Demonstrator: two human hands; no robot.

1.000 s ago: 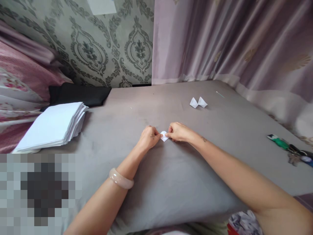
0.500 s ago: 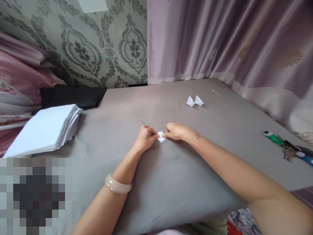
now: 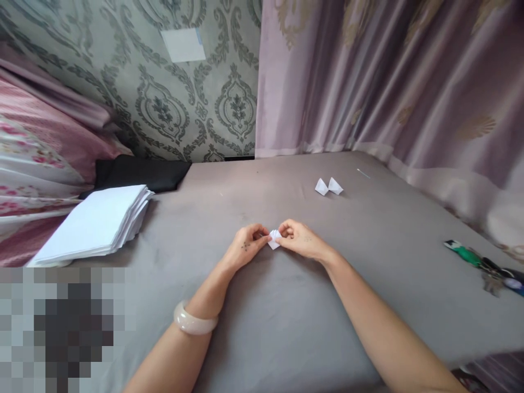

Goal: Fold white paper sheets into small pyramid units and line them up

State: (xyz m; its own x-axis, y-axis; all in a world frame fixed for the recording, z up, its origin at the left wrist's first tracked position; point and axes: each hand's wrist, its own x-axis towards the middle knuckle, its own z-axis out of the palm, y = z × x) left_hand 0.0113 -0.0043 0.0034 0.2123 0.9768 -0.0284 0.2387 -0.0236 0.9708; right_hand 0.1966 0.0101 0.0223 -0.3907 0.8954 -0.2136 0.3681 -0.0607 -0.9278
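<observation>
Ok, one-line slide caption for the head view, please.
Left hand and right hand hold a small folded paper, with a paper stack off to the left.

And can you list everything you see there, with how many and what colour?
Small paper: 1, white, folded, between the hands
Folded shapes: 2, white, side by side, beyond the right hand
Paper stack: 1, white, left
Flat item: 1, black, behind the stack
Keys: 1 bunch, partly green, right
Stick: 1, pale, near the curtain
Curtain: 1, mauve, back right
Wall: 1, grey patterned, back
Sheet: 1, white, on the wall
Flowery cloth: 1, pink and white, left edge
Big cloth: 1, grey, under the papers
Blurred patch: 1, grey and dark, bottom left
Bangle: 1, whitish, left arm
Left hand: 1, bare, holding the small paper
Right hand: 1, bare, holding it too
</observation>
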